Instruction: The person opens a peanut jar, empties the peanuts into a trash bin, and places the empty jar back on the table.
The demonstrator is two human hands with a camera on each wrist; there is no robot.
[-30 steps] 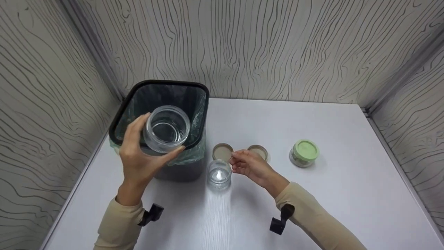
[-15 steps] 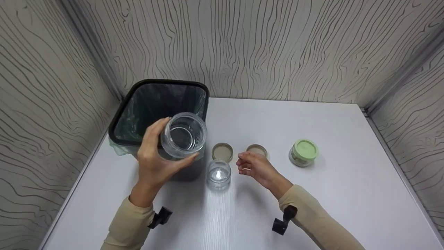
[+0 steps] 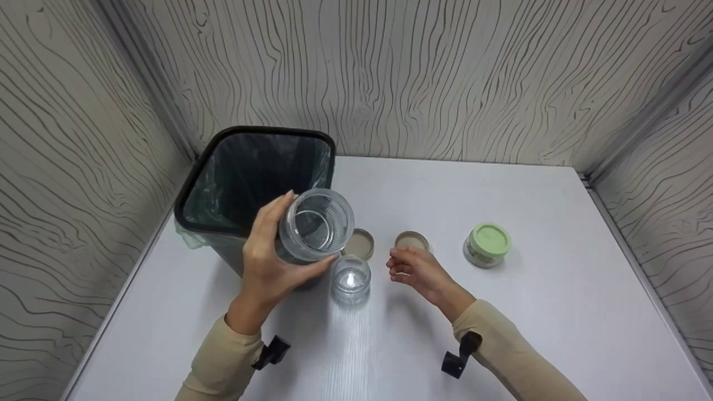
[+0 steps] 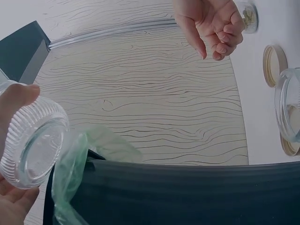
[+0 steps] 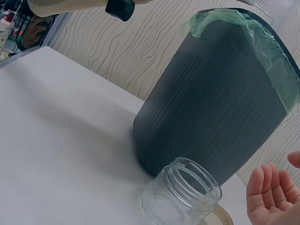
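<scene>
My left hand (image 3: 267, 262) grips a clear glass jar (image 3: 316, 225) round its side, fingers and thumb on opposite sides. The jar has no lid and is held up by the near right corner of the bin; its ribbed wall and base (image 4: 42, 143) show in the left wrist view. My right hand (image 3: 420, 275) hovers over the table with loosely curled fingers and holds nothing. Between the hands a second open glass jar (image 3: 351, 279) stands upright. Behind it lies one beige lid (image 3: 361, 245), partly hidden by the held jar; another lid (image 3: 411, 240) lies just beyond my right hand.
A dark bin (image 3: 223, 228) with a green liner bag (image 3: 195, 239) stands at the left of the white table (image 3: 529, 334). A jar with a green lid (image 3: 488, 245) stands at the right. Wood-patterned walls (image 3: 390, 78) enclose the back and sides.
My left hand has carried the jar from over the bin's opening rightward and nearer to me, past its rim. My right hand has drawn back slightly right, away from the left lid.
</scene>
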